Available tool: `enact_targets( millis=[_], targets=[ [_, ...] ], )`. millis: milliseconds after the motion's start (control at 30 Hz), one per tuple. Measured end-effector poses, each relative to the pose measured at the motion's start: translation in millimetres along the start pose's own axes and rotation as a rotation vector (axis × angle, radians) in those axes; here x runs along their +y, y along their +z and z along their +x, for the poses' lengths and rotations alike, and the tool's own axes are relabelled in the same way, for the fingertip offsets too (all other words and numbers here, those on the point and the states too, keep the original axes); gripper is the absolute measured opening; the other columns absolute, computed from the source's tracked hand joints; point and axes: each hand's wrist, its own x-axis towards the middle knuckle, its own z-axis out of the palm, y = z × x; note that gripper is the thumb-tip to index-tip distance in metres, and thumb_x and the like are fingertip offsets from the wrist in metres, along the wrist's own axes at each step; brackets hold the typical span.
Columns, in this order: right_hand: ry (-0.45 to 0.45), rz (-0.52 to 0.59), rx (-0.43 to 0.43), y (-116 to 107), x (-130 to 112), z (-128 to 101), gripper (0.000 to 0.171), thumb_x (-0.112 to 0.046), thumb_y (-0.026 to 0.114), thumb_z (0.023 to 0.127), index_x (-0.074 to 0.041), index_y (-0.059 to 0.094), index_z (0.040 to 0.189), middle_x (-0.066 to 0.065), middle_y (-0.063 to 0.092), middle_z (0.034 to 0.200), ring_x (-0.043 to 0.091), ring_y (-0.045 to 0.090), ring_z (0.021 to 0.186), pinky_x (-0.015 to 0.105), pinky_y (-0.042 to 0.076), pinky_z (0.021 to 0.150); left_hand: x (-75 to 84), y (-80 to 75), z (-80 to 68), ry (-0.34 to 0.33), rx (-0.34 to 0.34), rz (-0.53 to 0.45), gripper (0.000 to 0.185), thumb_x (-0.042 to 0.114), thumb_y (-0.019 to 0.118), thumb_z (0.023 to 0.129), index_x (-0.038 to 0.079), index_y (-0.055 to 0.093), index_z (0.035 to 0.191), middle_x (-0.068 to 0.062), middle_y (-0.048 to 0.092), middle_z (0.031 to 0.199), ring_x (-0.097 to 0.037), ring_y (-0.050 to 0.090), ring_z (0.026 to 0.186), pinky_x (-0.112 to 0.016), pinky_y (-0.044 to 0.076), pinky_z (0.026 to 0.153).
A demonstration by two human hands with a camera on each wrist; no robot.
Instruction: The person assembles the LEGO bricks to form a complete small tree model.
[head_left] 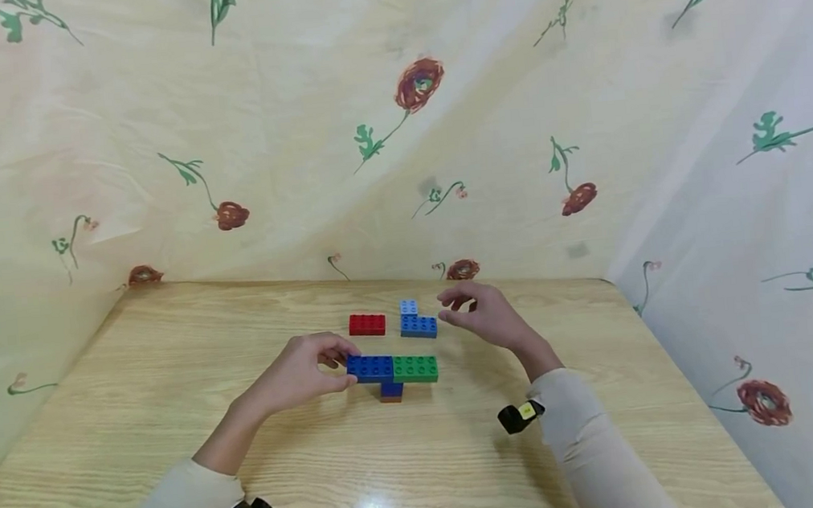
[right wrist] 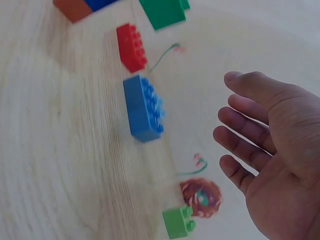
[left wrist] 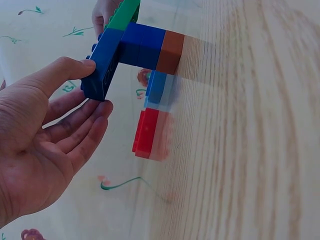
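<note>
A small build stands on the wooden table (head_left: 173,403): a dark blue brick (head_left: 370,368) and a green brick (head_left: 415,369) lie end to end on top of a short blue and brown stack (head_left: 391,391). My left hand (head_left: 347,364) pinches the free end of the dark blue brick (left wrist: 102,65), thumb on one side and fingers on the other. My right hand (head_left: 447,307) hovers open and holds nothing, just right of a loose blue brick (head_left: 418,325) with a light blue brick (head_left: 408,307) behind it.
A red brick (head_left: 367,324) lies left of the loose blue brick (right wrist: 144,107). A small green brick (right wrist: 178,222) sits near the back edge under my right hand (right wrist: 230,120). Flowered cloth walls close the back and right sides.
</note>
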Motion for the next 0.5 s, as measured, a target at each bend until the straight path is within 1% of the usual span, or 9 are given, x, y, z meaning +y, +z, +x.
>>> enact_targets(
  millis=[133,300,367,500],
  targets=[
    [0.034,-0.016,-0.025,0.8,9.3,11.8,0.03,-0.028,0.068,0.09,-0.014,0.066,0.116,0.009,0.068,0.116,0.02,0.062,0.099,0.038,0.052,0.085,-0.1,-0.4,-0.7,-0.001,-0.005,-0.008,0.032,0.027,0.078,0.081,0.024,0.067,0.11,0.008,0.068,0.103,-0.021,0.065,0.096,-0.036,0.055,0.087],
    [0.07,0.01,-0.071,10.1,20.0,24.5,0.035,-0.026,0.069,0.089,-0.007,0.065,0.119,0.01,0.067,0.116,0.023,0.062,0.101,0.037,0.054,0.082,0.4,-1.9,-0.7,0.001,-0.005,-0.003,0.032,0.028,0.078,0.081,0.024,0.067,0.11,0.008,0.068,0.103,-0.018,0.064,0.095,-0.039,0.055,0.088],
    [0.094,0.028,-0.087,15.4,23.7,27.8,0.036,-0.025,0.069,0.089,-0.007,0.065,0.119,0.009,0.066,0.116,0.023,0.061,0.102,0.036,0.054,0.084,0.4,-2.0,-0.4,0.002,-0.004,-0.002,0.032,0.028,0.078,0.081,0.023,0.067,0.11,0.008,0.068,0.103,-0.017,0.063,0.094,-0.04,0.055,0.088],
    [0.148,0.026,-0.114,25.9,29.2,30.7,0.036,-0.025,0.071,0.087,-0.01,0.065,0.119,0.005,0.066,0.112,0.021,0.061,0.101,0.032,0.053,0.082,0.1,-1.1,-0.5,-0.005,-0.008,0.001,0.032,0.029,0.078,0.081,0.024,0.067,0.11,0.008,0.068,0.103,-0.017,0.064,0.094,-0.034,0.055,0.086]
  ],
)
